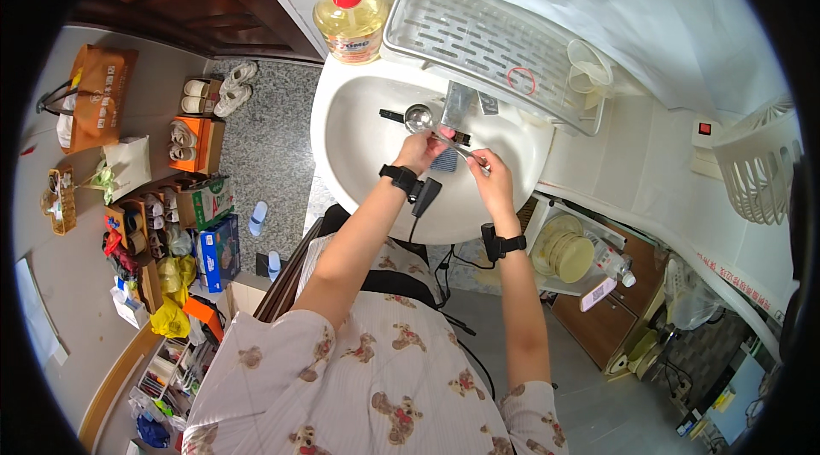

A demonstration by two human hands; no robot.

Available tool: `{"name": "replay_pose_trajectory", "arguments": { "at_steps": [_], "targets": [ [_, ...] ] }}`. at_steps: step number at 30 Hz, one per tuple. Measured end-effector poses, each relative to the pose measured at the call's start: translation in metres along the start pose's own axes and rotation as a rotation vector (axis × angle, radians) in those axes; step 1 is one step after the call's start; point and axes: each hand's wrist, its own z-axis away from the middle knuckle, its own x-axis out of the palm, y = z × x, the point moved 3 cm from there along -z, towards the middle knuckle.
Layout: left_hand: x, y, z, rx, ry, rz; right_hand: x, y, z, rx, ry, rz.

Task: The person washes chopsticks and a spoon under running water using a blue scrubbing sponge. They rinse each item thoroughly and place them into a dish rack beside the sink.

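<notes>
Both hands are over a white washbasin (365, 166), beneath a square metal faucet (460, 102). My left hand (423, 150) grips the neck of a metal ladle (419, 118), whose round bowl points to the upper left. Its handle runs down to the right, where my right hand (492, 174) holds it with the fingertips. Between the hands, a gray-blue ribbed cloth or sponge (444, 161) lies in the basin. A black handle-like piece (391, 115) shows left of the ladle's bowl; what it belongs to is unclear.
A soap bottle with a red pump (351, 19) stands behind the basin at the left. A metal dish rack (474, 32) with slots stands behind the faucet, a clear cup (589, 64) at its right end. Stacked bowls (567, 256) sit in a low cabinet at the right.
</notes>
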Motion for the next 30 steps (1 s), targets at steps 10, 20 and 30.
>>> {"name": "replay_pose_trajectory", "arguments": {
  "at_steps": [10, 20, 30],
  "targets": [
    [0.022, -0.048, 0.002, -0.096, 0.016, 0.141, -0.005, -0.001, 0.006, 0.12, -0.026, 0.048],
    [-0.012, -0.025, 0.026, 0.123, 0.383, -0.294, 0.013, -0.018, -0.01, 0.041, -0.169, -0.121],
    [-0.033, -0.015, 0.023, 0.342, 0.413, -0.921, 0.046, -0.02, -0.05, 0.406, -0.481, -0.824]
  ]
}}
